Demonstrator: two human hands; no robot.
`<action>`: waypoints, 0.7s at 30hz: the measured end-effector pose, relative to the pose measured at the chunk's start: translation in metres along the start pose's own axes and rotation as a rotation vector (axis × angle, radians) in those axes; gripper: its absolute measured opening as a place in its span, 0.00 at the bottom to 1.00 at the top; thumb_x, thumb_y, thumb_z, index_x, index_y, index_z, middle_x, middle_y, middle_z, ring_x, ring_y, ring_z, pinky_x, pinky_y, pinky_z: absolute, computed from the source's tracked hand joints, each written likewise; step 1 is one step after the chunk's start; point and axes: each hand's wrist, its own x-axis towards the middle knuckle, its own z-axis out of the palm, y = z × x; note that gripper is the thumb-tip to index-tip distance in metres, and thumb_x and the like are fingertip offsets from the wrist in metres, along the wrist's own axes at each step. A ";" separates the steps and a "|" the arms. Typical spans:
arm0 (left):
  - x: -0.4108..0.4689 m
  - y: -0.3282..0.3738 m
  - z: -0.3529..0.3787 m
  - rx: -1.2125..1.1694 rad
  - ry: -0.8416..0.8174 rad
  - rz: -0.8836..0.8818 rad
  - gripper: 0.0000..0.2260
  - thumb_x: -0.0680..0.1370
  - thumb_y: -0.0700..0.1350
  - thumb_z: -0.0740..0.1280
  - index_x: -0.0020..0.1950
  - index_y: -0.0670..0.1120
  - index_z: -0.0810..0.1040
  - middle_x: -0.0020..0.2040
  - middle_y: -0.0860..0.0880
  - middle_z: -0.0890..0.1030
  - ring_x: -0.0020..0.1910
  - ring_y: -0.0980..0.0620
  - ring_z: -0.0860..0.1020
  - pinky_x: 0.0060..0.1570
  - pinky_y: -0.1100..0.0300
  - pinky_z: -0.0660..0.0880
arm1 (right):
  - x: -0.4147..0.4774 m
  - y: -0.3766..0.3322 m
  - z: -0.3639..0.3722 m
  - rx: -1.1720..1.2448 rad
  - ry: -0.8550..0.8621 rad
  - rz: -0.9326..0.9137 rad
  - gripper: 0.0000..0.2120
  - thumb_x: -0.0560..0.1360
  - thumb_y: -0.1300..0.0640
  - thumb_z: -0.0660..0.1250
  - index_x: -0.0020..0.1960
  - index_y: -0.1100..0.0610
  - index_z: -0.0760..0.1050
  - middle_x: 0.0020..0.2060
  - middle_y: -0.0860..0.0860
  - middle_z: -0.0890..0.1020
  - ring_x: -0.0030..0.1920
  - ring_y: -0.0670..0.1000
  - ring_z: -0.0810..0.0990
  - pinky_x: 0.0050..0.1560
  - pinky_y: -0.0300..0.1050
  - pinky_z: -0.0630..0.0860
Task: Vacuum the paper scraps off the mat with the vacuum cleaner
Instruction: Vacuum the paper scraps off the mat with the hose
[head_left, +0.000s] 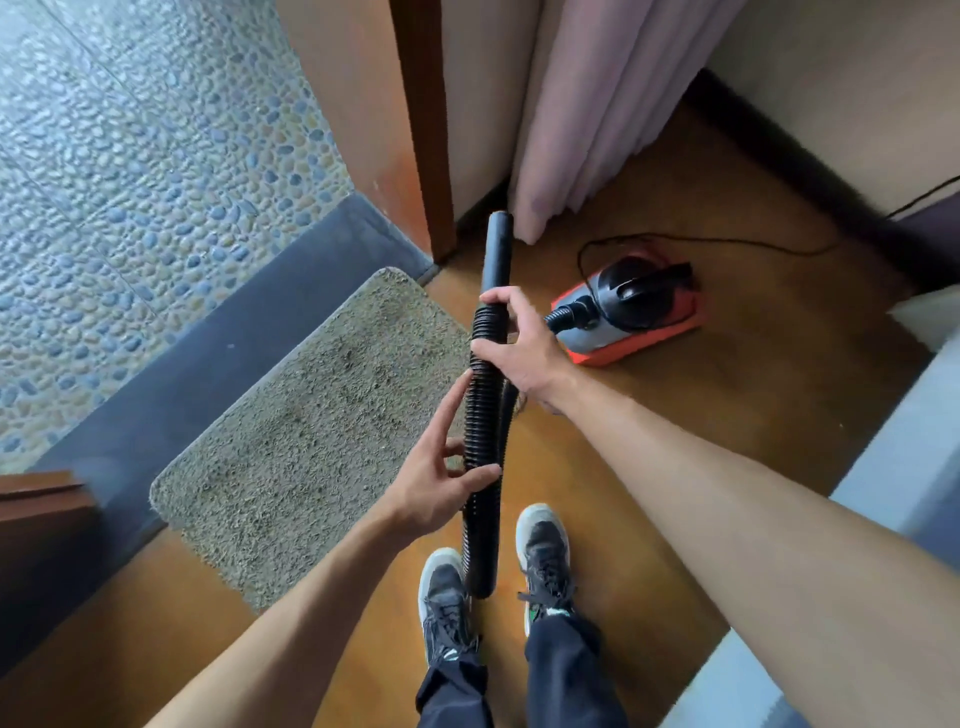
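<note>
Soft, even daylight; wide-angle bending and blur toward the edges.

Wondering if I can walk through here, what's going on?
A person stands on the floor with the black ribbed hose in both hands: the right hand grips it below the smooth nozzle, the left hand holds it lower down. The nozzle is held off the mat to their left. The orange vacuum cleaner sits by the curtain. No scraps show on the mat.
</note>
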 end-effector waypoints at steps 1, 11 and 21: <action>0.003 0.005 0.005 0.017 -0.029 0.001 0.42 0.77 0.30 0.69 0.76 0.67 0.54 0.55 0.31 0.79 0.45 0.35 0.81 0.47 0.47 0.83 | -0.002 0.001 -0.010 0.005 0.026 -0.005 0.21 0.71 0.66 0.70 0.61 0.56 0.71 0.51 0.52 0.76 0.47 0.47 0.74 0.51 0.40 0.73; 0.047 0.016 0.077 0.281 -0.329 0.044 0.43 0.76 0.31 0.70 0.77 0.66 0.55 0.53 0.46 0.81 0.41 0.49 0.80 0.44 0.54 0.82 | -0.049 0.045 -0.107 0.111 0.318 0.057 0.20 0.70 0.66 0.70 0.60 0.55 0.72 0.47 0.48 0.77 0.44 0.43 0.74 0.47 0.35 0.72; 0.083 0.027 0.169 0.547 -0.499 0.142 0.44 0.73 0.35 0.71 0.78 0.65 0.53 0.64 0.40 0.76 0.44 0.42 0.78 0.49 0.46 0.81 | -0.094 0.089 -0.203 0.118 0.438 0.113 0.20 0.71 0.62 0.70 0.59 0.48 0.70 0.49 0.46 0.76 0.42 0.35 0.74 0.40 0.28 0.72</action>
